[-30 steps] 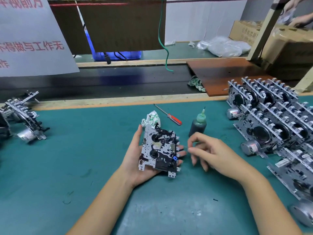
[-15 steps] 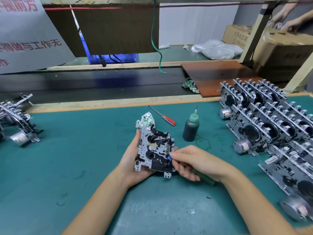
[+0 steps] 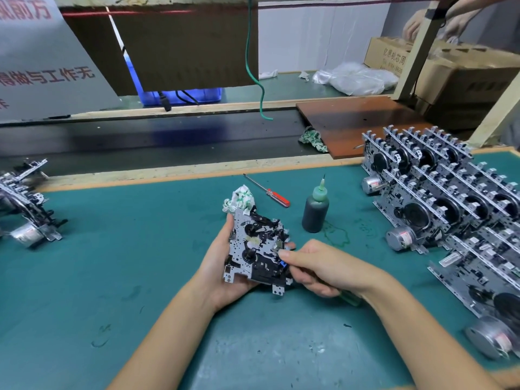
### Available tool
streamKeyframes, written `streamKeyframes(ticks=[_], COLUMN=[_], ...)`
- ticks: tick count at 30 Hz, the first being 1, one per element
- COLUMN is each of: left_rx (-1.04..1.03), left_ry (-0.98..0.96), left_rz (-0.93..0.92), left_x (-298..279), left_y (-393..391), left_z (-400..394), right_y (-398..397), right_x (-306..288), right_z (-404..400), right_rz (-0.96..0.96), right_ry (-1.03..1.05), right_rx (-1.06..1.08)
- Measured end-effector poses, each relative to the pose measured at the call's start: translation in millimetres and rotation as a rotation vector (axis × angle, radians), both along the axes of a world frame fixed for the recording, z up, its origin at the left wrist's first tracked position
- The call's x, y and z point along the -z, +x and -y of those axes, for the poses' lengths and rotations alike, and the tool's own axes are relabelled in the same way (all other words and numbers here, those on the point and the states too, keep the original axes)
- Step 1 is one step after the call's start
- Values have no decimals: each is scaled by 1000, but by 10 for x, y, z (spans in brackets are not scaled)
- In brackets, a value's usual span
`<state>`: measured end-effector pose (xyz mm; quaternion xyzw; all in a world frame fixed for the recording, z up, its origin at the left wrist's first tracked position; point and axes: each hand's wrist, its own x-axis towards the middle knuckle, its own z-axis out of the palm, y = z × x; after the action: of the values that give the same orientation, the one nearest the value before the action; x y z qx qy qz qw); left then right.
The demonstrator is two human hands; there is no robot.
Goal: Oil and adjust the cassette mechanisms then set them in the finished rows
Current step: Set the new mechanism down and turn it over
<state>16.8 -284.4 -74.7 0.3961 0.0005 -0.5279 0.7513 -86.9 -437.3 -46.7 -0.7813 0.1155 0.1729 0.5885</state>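
Head view: the left hand cradles a cassette mechanism above the green desk, fingers curled round its edges. The right hand grips a green-handled tool, fingers pinched at the mechanism's right side. Finished rows stand right.

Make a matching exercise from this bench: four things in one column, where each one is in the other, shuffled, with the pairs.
Things:
1. oil bottle
2. red-handled screwdriver
3. cassette mechanism
4. finished rows

Places:
A. held in the left hand, with the right hand working at its edge
B. lined up along the right side of the green mat
C. standing upright on the mat, beyond the right hand
D. lying flat on the mat, left of the bottle

Pairs: 1-C, 2-D, 3-A, 4-B
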Motion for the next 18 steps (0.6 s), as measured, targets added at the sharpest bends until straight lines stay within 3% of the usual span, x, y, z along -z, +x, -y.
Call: streamKeyframes(ticks=[18], left_rx=[-36], left_ry=[58], left_rz=[-4], left_x=[-24], left_y=[-23], left_z=[10], right_y=[66], right_x=[-118], right_z=[52], right_rz=[-87], right_ry=[-43], right_rx=[-155])
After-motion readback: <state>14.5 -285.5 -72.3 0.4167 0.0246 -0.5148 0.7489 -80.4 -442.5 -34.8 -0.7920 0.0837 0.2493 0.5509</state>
